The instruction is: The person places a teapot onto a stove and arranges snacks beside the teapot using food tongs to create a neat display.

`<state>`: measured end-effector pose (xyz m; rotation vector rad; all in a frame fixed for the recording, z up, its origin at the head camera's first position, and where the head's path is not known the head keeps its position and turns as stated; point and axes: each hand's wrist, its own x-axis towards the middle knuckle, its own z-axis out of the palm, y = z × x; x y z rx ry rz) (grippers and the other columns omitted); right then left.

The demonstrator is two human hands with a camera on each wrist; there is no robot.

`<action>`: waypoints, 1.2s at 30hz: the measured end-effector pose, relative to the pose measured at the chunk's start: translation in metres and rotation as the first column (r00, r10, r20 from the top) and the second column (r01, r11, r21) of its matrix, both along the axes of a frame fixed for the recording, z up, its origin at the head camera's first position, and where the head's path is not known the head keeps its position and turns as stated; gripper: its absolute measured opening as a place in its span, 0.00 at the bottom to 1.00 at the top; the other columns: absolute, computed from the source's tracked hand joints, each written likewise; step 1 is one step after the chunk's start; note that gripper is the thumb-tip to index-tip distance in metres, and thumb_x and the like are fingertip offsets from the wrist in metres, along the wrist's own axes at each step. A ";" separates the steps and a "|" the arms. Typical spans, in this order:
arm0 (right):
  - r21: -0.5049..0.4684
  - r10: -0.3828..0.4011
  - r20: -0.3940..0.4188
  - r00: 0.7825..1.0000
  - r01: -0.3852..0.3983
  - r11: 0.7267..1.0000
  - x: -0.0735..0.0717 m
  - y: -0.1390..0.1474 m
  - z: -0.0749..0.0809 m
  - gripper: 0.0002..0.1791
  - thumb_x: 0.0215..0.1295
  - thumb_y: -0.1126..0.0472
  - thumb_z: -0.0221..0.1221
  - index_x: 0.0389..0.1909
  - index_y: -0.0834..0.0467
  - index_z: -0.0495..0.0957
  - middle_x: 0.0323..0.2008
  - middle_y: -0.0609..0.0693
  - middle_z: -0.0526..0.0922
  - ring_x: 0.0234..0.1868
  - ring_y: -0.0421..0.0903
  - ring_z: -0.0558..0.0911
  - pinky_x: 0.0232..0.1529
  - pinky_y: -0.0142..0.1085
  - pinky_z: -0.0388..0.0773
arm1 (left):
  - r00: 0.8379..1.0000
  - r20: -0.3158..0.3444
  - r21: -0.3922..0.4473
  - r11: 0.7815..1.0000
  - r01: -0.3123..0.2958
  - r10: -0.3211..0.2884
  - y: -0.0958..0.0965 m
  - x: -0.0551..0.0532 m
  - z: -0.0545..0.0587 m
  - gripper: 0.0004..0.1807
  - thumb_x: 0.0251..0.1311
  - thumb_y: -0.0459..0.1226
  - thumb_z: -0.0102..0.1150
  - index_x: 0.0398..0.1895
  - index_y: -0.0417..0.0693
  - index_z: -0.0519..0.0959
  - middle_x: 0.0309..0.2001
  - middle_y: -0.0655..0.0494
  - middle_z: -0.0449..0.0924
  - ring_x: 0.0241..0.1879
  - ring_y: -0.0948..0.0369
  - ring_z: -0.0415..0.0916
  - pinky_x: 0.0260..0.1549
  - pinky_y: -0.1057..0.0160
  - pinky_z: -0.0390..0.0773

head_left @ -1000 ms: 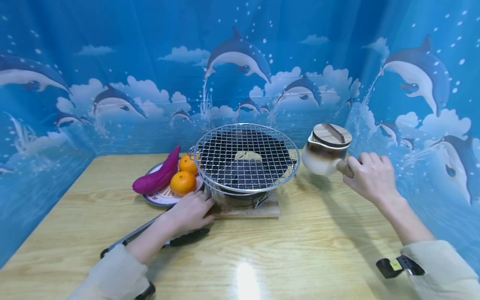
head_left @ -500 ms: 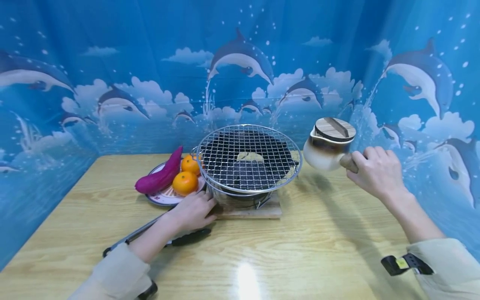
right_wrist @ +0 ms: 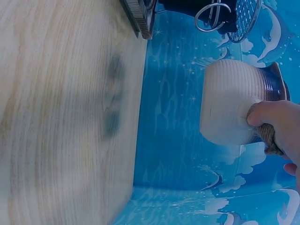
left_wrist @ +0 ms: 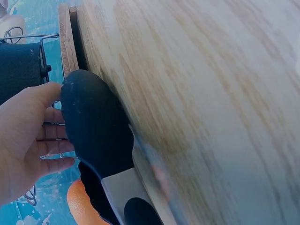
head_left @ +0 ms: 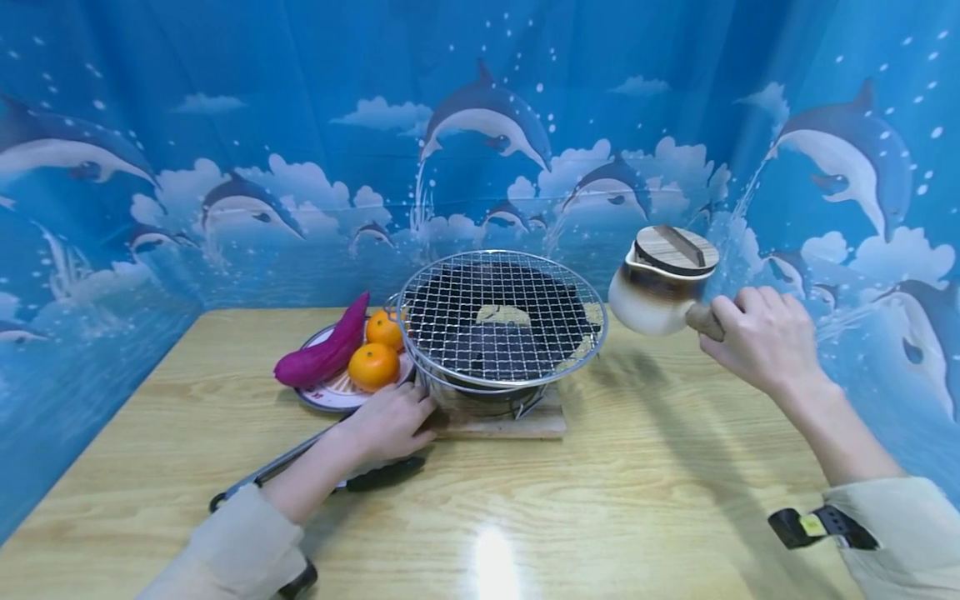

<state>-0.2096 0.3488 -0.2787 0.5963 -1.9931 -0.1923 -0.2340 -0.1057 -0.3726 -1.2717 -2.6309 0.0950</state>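
Note:
My right hand (head_left: 767, 337) grips the twine-wrapped side handle (right_wrist: 267, 136) of a white-and-brown ceramic teapot (head_left: 651, 302) with a wooden lid (head_left: 675, 248). The teapot is held up above the table, to the right of the round grill stove; in the right wrist view its ribbed white body (right_wrist: 229, 103) shows clear of the tabletop. My left hand (head_left: 390, 423) rests low at the stove's front left, by the end of its wooden base board (head_left: 502, 427). In the left wrist view that hand's fingers (left_wrist: 58, 145) reach out loosely beside the stove's wire frame, behind the black tongs head (left_wrist: 96, 122).
A wire grill net (head_left: 502, 317) covers the stove. To its left, a plate (head_left: 318, 400) holds a purple eggplant-like vegetable (head_left: 322, 354) and two oranges (head_left: 373, 367). Tongs (head_left: 386, 475) lie under my left forearm. A dolphin-print curtain (head_left: 300, 100) stands behind the table.
My right hand has lifted the teapot a little higher and slightly to the right. The left hand stays at the stove's base; the head view has shifted slightly.

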 end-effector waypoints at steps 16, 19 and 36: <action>0.013 0.011 0.033 0.999 -0.011 1.000 -0.001 0.004 0.012 0.13 0.50 0.54 0.51 0.20 0.61 0.67 0.16 0.56 0.63 0.17 0.58 0.64 0.17 0.49 0.60 | 1.000 0.019 -0.008 1.000 -0.014 0.014 0.002 0.000 0.001 0.20 0.55 0.49 0.60 0.43 0.44 0.76 0.36 0.50 0.76 0.36 0.52 0.73 0.33 0.55 0.73; 0.014 0.011 0.023 1.000 -0.011 1.000 -0.002 0.003 0.014 0.14 0.52 0.53 0.48 0.20 0.61 0.67 0.16 0.56 0.64 0.17 0.57 0.63 0.16 0.48 0.58 | 1.000 0.025 -0.011 1.000 -0.014 0.014 0.003 0.000 0.000 0.21 0.55 0.49 0.59 0.44 0.44 0.76 0.37 0.49 0.76 0.37 0.52 0.73 0.35 0.54 0.74; 0.023 0.012 0.053 0.999 -0.013 1.000 -0.005 -0.006 0.030 0.11 0.48 0.57 0.53 0.22 0.61 0.68 0.18 0.59 0.66 0.19 0.59 0.67 0.21 0.51 0.65 | 0.999 0.034 0.000 1.000 0.028 -0.028 0.000 0.000 0.000 0.23 0.54 0.53 0.58 0.41 0.43 0.77 0.36 0.50 0.76 0.37 0.54 0.74 0.36 0.55 0.74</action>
